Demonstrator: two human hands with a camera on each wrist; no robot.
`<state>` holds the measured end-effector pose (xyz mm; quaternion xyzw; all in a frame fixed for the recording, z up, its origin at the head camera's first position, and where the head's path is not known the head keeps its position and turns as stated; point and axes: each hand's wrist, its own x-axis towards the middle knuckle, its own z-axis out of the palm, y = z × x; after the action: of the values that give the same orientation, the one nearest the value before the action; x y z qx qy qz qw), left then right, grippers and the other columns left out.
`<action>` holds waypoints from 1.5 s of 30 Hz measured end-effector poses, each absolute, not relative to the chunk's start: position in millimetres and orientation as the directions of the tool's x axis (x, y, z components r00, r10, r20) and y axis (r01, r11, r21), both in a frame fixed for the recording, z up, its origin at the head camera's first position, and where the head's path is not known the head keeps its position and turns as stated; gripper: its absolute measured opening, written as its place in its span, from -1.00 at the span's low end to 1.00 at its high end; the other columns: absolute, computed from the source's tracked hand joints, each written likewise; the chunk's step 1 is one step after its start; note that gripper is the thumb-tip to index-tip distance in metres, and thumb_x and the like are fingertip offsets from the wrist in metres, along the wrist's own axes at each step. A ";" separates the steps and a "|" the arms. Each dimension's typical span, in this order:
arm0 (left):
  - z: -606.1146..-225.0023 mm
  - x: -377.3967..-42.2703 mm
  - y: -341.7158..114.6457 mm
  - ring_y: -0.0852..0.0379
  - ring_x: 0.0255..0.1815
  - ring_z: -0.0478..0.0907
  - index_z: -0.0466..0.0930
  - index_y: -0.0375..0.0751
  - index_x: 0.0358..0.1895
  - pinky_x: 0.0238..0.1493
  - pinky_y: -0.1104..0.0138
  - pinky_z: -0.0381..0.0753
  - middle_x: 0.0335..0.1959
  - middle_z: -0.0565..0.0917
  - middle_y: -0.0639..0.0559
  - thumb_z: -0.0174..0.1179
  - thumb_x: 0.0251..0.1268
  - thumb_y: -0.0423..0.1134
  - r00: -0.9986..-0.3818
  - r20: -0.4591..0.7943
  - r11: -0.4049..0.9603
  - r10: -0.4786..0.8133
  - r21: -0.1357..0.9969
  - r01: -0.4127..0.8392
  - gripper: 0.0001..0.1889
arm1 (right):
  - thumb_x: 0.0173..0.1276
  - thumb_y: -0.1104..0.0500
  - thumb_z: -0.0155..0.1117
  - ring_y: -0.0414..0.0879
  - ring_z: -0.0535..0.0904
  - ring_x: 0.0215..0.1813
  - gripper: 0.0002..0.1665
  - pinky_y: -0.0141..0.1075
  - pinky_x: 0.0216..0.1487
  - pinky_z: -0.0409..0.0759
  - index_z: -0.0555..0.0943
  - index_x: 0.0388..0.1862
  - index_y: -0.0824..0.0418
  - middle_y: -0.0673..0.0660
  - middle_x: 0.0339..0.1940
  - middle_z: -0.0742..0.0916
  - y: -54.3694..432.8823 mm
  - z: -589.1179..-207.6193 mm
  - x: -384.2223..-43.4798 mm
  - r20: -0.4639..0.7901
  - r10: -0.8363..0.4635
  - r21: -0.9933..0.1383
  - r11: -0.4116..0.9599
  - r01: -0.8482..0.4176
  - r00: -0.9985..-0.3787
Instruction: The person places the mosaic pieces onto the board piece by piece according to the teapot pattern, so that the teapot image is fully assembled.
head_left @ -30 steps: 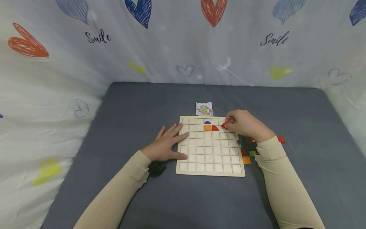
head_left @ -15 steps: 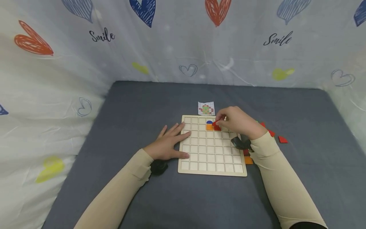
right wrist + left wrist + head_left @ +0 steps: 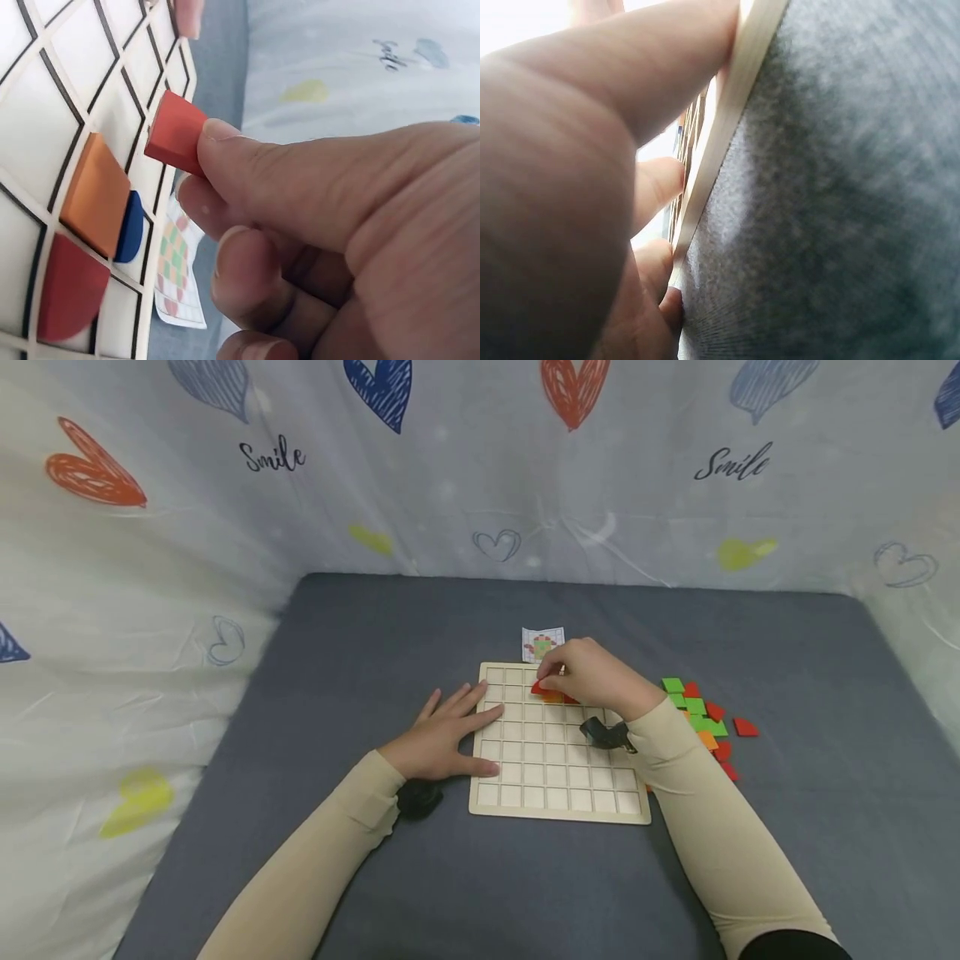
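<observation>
A pale wooden grid board (image 3: pixel 540 777) lies flat on the grey table. My left hand (image 3: pixel 442 739) rests on its left edge, fingers spread and straight; the left wrist view shows the thumb (image 3: pixel 652 67) and fingertips along the rim. Between thumb and fingers my right hand (image 3: pixel 596 672) pinches a red tile (image 3: pixel 176 131) above the board's upper part. Close by in the grid sit an orange square tile (image 3: pixel 96 202), a blue half-round tile (image 3: pixel 131 229) and a red rounded tile (image 3: pixel 71 289). The right hand partly hides these tiles in the head view.
A small pattern card (image 3: pixel 532 643) lies behind the board's far edge. Several loose tiles, green (image 3: pixel 672 685), red (image 3: pixel 746 727) and orange (image 3: pixel 707 740), lie to the right of the board, partly behind the right sleeve (image 3: pixel 720 810). A printed curtain (image 3: pixel 420 510) hangs behind the table.
My right hand has moved left over the board with the red tile, from right of the placed red tile to around the orange and blue ones. The left hand stays on the edge.
</observation>
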<state>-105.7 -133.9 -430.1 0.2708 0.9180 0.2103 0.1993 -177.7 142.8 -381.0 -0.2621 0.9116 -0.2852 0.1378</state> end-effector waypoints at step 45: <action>-431.1 -107.5 -135.2 -0.01 0.77 -0.38 0.11 0.20 0.71 0.66 -0.15 -0.54 0.78 -0.24 0.07 0.32 0.30 0.40 -0.768 -0.239 0.755 0.594 0.496 0.429 -0.01 | 0.41 0.30 0.46 0.00 0.69 -0.14 -0.91 -0.10 -0.05 0.65 0.85 -0.26 0.13 0.09 -0.19 0.80 131.9 -402.8 -178.5 -0.040 -0.571 -0.526 0.710 -0.468 -0.820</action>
<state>-107.5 -135.2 -431.1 0.2793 0.9161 0.2114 0.1951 -178.5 131.9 -402.8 -0.2827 0.9191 -0.2553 0.1004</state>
